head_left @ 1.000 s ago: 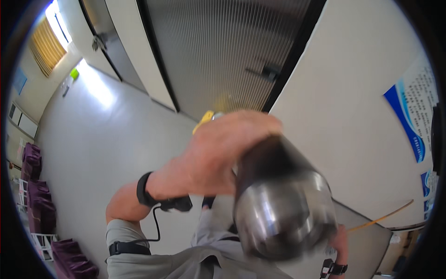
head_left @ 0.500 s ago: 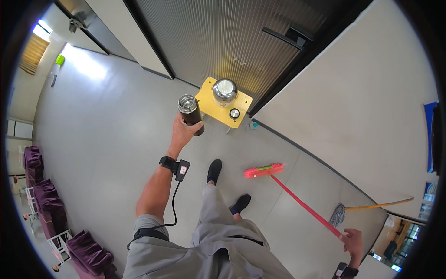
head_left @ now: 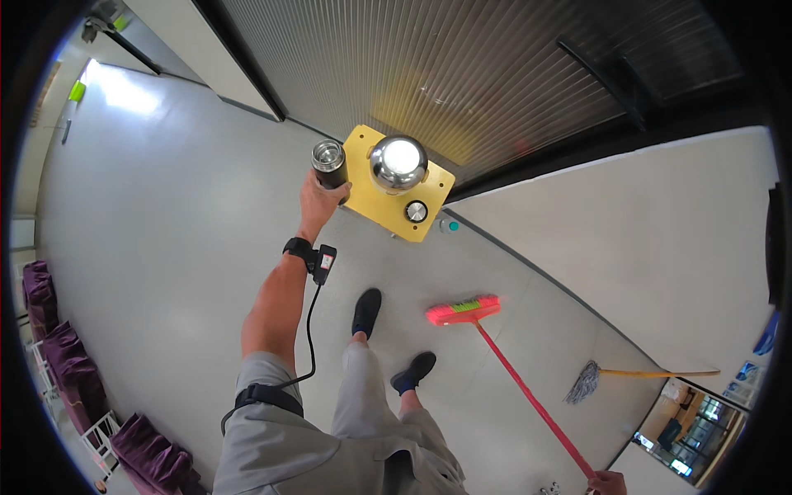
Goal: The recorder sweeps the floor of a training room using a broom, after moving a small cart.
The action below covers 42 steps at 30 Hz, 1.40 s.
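My left hand [head_left: 316, 204] is wrapped round a dark thermos bottle [head_left: 329, 168]. Its steel mouth faces up with no lid on it. The bottle is held upright at the left edge of a yellow stool [head_left: 357, 183]; I cannot tell whether it touches. On the stool sit a shiny round steel container [head_left: 398, 165] and a small black-and-silver lid [head_left: 416, 212]. At the lower right, my right hand [head_left: 606, 483], partly cut off by the picture's edge, grips the red handle of a broom [head_left: 464, 310]. The broom's pink bristled head is on the floor right of my feet.
Behind the stool stands a ribbed glass door [head_left: 462, 82] with a black handle. A clear bottle with a teal cap [head_left: 450, 225] is by the wall. A mop [head_left: 586, 382] lies farther right. Purple-draped chairs [head_left: 78, 363] line the left side.
My left hand has brought the thermos bottle forward, up against the stool's side in view. My right hand, still on the broom handle, is lower in the picture. The stool looks larger and nearer.
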Available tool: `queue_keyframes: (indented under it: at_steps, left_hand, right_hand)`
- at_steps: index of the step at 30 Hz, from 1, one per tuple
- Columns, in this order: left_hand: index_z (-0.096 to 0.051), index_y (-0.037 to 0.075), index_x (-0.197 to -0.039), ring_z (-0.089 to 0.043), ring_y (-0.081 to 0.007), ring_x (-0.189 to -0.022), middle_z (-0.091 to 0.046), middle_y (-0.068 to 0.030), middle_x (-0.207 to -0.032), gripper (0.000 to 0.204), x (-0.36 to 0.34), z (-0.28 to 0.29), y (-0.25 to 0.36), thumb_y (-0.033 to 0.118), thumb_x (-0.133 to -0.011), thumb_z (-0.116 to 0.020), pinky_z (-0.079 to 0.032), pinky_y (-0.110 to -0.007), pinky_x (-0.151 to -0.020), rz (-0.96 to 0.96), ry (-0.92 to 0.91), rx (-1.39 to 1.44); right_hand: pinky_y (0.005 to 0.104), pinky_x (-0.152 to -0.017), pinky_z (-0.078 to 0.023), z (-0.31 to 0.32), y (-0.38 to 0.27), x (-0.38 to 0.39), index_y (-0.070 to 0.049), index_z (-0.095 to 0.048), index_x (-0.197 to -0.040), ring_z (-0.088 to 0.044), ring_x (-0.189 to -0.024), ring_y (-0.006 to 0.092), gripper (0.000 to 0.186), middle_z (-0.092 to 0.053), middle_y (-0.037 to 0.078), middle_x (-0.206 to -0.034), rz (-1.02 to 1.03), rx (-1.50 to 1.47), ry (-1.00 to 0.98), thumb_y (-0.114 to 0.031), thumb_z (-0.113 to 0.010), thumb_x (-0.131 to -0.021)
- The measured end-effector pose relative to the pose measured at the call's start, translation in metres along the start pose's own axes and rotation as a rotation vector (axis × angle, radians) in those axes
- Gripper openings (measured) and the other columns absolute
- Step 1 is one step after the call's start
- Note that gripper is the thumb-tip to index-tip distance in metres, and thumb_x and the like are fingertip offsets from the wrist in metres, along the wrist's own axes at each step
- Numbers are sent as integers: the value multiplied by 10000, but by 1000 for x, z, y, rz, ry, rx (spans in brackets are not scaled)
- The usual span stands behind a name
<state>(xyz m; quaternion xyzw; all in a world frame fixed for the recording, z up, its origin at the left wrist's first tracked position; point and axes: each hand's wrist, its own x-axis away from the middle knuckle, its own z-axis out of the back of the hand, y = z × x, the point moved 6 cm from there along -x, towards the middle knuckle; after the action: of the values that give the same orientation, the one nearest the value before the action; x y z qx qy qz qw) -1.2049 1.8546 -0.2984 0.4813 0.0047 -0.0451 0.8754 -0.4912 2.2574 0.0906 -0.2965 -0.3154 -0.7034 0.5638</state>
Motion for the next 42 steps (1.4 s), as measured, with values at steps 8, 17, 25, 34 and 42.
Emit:
queue_keyframes:
  at_steps: [8, 17, 25, 34, 42]
  left_hand:
    - [-574, -3, -1046, -656, -288, -874, -668, -157, -942, 519, -30, -54, -26, 210, -635, -807, -508, -361, -778, -17, -48, 35]
    - [-571, 31, -1077, -654, -211, -925, -677, -111, -991, 482, -29, -70, -31, 138, -667, -801, -504, -316, -796, 10, -114, 191]
    - [-513, 7, -1166, -623, -250, -975, -638, -136, -1068, 622, -27, -77, -50, 163, -650, -825, -492, -341, -843, -56, -218, 188]
    - [-526, -11, -1177, -604, -285, -870, -627, -148, -948, 632, 72, -48, -89, 270, -682, -800, -487, -380, -763, 38, -407, -283]
    - [-668, 14, -945, -656, -233, -810, -662, -154, -951, 328, 354, -115, -5, 274, -746, -648, -512, -358, -747, 129, -1248, -246]
  right_hand:
    - [226, -431, -363, -11, -28, 17, 29, -645, -1070, -483, -497, 84, 285, -611, 25, -678, 22, 75, -42, -132, -581, -845]
    - [241, -403, -404, -3, -5, 1, 31, -624, -1086, -511, -484, 95, 250, -605, 36, -687, -56, 72, -72, -31, -571, -850]
    - [243, -403, -443, -2, 17, -8, -27, -602, -1183, -566, -504, 135, 405, -631, 60, -718, -77, -21, -94, -173, -684, -814]
    - [235, -351, -376, -18, 46, -24, 32, -685, -953, -508, -397, 90, 252, -619, 68, -583, 130, -114, 31, -105, -645, -744]
    - [239, -407, -394, -64, 115, -11, 55, -604, -1129, -533, -469, 94, 436, -623, 68, -641, 226, -316, -114, -116, -672, -733]
